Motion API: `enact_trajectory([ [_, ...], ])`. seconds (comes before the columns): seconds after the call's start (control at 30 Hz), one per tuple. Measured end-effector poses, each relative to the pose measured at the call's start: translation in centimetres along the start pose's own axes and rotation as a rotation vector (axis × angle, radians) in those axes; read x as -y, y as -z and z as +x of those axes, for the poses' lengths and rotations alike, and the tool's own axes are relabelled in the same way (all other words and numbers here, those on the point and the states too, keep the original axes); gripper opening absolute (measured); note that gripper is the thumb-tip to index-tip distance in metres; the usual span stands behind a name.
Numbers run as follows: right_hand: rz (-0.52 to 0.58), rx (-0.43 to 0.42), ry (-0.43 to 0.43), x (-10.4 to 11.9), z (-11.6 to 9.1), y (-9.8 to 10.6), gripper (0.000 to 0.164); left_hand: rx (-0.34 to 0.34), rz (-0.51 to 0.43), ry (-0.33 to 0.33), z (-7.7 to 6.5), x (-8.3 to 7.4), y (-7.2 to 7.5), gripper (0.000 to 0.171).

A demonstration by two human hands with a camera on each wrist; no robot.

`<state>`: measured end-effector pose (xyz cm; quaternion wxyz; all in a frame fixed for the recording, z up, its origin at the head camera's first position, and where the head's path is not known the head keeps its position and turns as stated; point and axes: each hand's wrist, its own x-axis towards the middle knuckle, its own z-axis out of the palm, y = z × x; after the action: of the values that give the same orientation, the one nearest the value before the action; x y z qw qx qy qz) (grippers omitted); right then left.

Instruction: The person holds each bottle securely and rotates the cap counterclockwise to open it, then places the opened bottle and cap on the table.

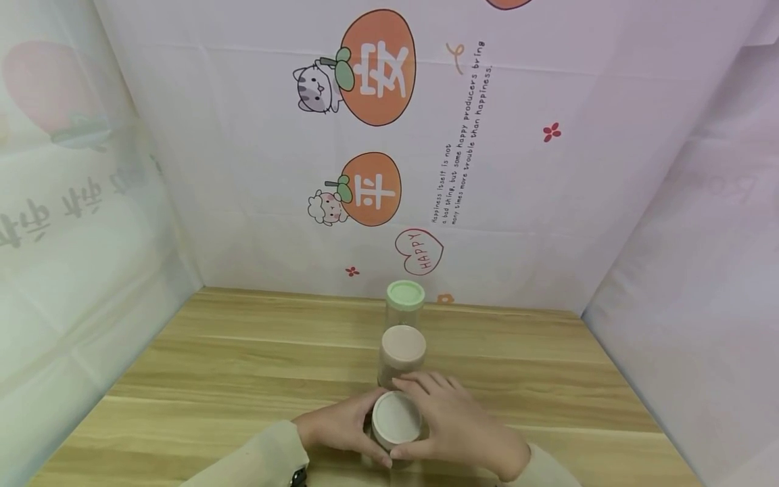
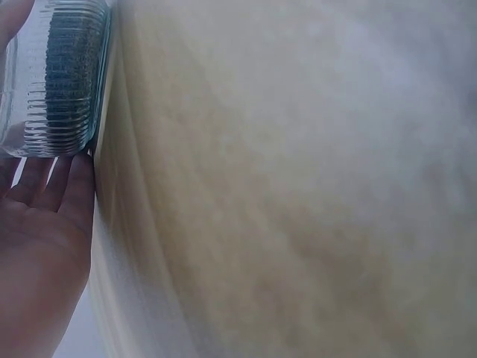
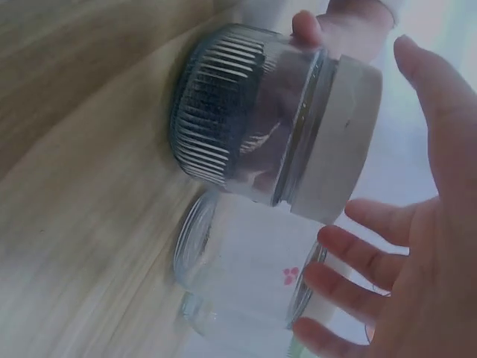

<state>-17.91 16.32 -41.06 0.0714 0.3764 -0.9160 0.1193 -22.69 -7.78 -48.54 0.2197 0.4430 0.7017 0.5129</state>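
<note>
A ribbed glass jar (image 3: 257, 112) with a whitish lid (image 1: 397, 421) stands upright on the table, with something dark in its lower part. My left hand (image 1: 343, 426) holds its glass side, thumb and fingers on opposite sides; the left wrist view shows the fingers behind the ribbed base. Around the lid, my right hand (image 1: 453, 423) is spread. In the right wrist view its thumb stands apart from the lid, while the index fingertip is close to the lid's edge; contact cannot be told. Just behind stands a second jar with a pale pinkish lid (image 1: 404, 343).
A third clear jar with a green lid (image 1: 405, 295) is farthest back, in line with the others near the back wall. White printed cloth (image 1: 255, 169) hangs behind and at both sides of the wood-grain table (image 1: 255, 358). A dark watch (image 1: 299, 477) is on the left wrist.
</note>
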Motion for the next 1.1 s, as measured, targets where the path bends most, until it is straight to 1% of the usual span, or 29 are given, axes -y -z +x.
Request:
enact_trajectory([
  [0.17, -0.031, -0.034, -0.072, 0.8, -0.3, -0.3, 0.1, 0.003, -0.006, -0.007, 0.0, -0.1, 0.0, 0.086],
  [0.37, -0.095, -0.106, -0.073, 1.5, -0.5, -0.4, 0.101, -0.004, -0.007, -0.012, 0.0, 0.0, 0.0, 0.084],
  [0.6, -0.131, -0.101, -0.108, 1.9, -0.5, -0.4, 0.101, -0.01, -0.004, -0.005, 0.0, 0.1, -0.1, 0.082],
  [0.77, -0.143, -0.157, -0.114, 2.1, -0.5, -0.6, 0.099, -0.013, -0.011, -0.005, 0.0, 0.2, -0.2, 0.081],
  [0.87, -0.154, -0.149, -0.11, 2.1, -0.5, -0.7, 0.097, -0.012, -0.016, -0.009, 0.0, 0.2, -0.1, 0.08],
  [1.1, -0.121, -0.07, -0.108, 1.7, -0.3, -0.7, 0.093, -0.008, 0.001, -0.003, 0.1, 0.1, 0.0, 0.081],
])
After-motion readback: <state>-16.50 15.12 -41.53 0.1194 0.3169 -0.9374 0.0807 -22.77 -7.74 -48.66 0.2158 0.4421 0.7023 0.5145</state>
